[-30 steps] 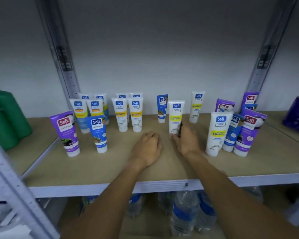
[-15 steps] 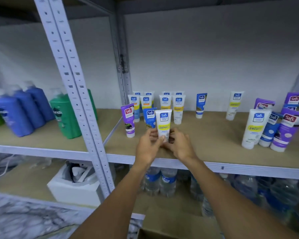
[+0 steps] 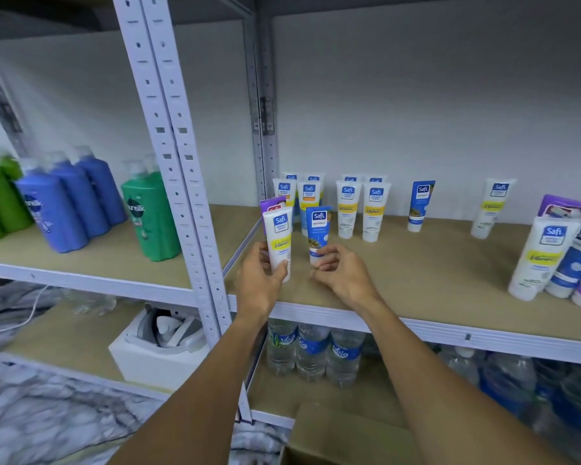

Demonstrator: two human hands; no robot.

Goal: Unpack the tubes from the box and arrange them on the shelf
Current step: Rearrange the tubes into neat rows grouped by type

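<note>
Grey metal racking, chipboard shelf (image 3: pixel 416 273), front-left corner. Left hand (image 3: pixel 259 283) wrapped round white tube (image 3: pixel 278 243), thumb on front; right hand (image 3: pixel 342 276) pinched blue tube (image 3: pixel 318 229) at cap end. Both approx. upright, just beside purple tube (image 3: pixel 271 204). Risk, judged: narrow caps, tight spacing; if nudged on release, could've toppled neighbours or gone off shelf edge.

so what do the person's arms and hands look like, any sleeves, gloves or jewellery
The left hand and right hand are bare, with no gloves. No ring, watch or bracelet shows on either. The left forearm and right forearm are uncovered down to the bottom edge of the picture, so no sleeve is in view.
</note>
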